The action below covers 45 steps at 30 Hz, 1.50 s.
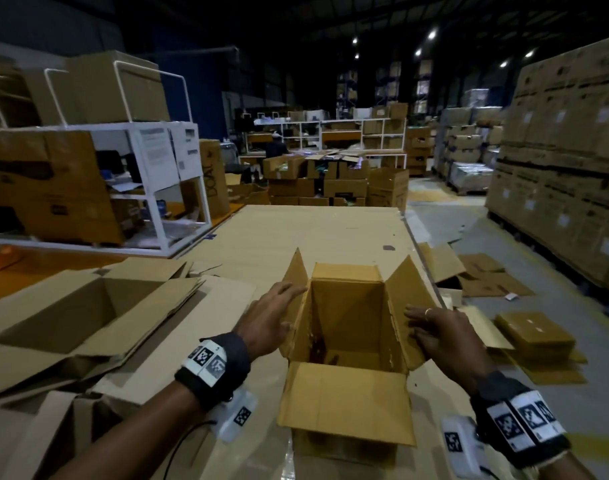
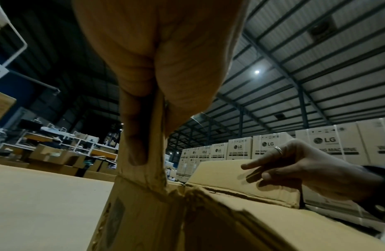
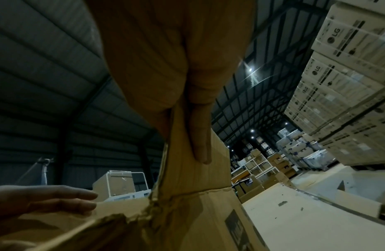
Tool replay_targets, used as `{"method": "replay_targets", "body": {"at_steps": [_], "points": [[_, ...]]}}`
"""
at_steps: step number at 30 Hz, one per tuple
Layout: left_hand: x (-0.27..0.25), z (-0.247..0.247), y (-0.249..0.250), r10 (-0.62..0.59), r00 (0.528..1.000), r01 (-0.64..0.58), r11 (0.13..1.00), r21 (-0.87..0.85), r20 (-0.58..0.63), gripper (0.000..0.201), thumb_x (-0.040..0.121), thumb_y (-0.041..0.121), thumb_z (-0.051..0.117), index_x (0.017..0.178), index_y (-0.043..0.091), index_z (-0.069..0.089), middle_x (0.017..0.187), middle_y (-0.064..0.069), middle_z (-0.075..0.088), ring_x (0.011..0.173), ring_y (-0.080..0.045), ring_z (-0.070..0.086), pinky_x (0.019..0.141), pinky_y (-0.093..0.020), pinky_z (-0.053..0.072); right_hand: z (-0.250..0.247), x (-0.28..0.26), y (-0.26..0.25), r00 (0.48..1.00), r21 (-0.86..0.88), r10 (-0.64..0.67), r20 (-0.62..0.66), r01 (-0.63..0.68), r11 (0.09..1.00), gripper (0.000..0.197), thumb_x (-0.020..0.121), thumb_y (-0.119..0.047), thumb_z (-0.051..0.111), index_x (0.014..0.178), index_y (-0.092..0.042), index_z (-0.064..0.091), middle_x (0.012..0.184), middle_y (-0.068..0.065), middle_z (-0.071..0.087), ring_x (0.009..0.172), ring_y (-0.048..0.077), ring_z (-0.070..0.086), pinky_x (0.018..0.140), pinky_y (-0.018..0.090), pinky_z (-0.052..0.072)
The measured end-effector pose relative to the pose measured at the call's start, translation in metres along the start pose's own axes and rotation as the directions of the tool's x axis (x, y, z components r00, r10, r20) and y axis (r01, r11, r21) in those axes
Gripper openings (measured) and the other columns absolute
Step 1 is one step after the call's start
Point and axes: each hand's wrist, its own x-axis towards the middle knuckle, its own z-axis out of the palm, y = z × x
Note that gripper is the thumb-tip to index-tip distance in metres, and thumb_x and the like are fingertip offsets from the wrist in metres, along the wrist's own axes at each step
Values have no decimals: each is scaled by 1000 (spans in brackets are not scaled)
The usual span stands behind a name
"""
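Desk's left edge: a large flattened brown cardboard carton (image 1: 71, 306) lies open on the desk (image 1: 330, 230), well apart from the work.
Left grip: the left grip (image 1: 265, 320) is clamped on the left side flap (image 1: 296, 271). The left wrist view shows the card pinched between thumb and straight fingers.
Box: the tall open brown corrugated cardboard box (image 1: 344, 306) stands upright near the desk's right edge, at its near end. All four flaps are up or folded out.
Right grip: the right grip (image 1: 445, 337) is clamped on the right side flap (image 1: 405, 285), with fingers on both faces.
Floor, right: loose brown cardboard offcuts (image 1: 486, 275) lie beyond the desk's right edge.
Handling: the box looks light and fairly stiff in its walls, but the flaps bend easily at their creases.
Weak spot: the near corners look frayed where the flaps hinge.
Where to hold: probably mid-flap for folding; for lifting, low on the side walls, since flaps may tear.
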Motion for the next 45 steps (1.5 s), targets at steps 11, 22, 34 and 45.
{"method": "replay_targets", "body": {"at_steps": [11, 22, 34, 45], "points": [[-50, -78, -31, 102, 967, -93, 995, 47, -236, 73, 87, 12, 75, 148, 35, 44, 151, 4, 43, 133, -13, 43, 102, -30, 43, -11, 17, -48, 953, 103, -229, -200, 253, 962, 46, 79, -10, 81, 123, -5, 68, 133, 3, 63, 115, 13, 64, 94, 27, 53], [-119, -166, -74, 149, 909, -98, 984, 150, -388, 33, 84, 7, 78, 113, 21, 76, 117, 3, 70, 103, -9, 65, 87, -35, 60, 4, 36, -149, 879, 156, -378, -290, 433, 888, 39, 80, -15, 81, 117, -7, 72, 123, 0, 69, 108, 8, 65, 93, 25, 54], [-190, -288, -184, 284, 838, -243, 959, 147, -466, 22, 86, 9, 76, 106, 17, 78, 109, 5, 71, 101, -7, 67, 81, -32, 60, 55, 50, -307, 797, 138, -463, -387, 546, 826, 33, 79, -15, 83, 109, -7, 75, 112, 3, 74, 99, 10, 71, 86, 27, 57], [-223, -391, -304, 372, 777, -338, 927, 164, -507, 23, 86, 21, 66, 103, 10, 77, 109, -2, 71, 104, -9, 66, 86, -25, 57, 115, 75, -452, 748, 64, -484, -454, 569, 820, 31, 82, -18, 80, 110, -5, 74, 116, 7, 73, 99, 15, 72, 78, 45, 63]]}}
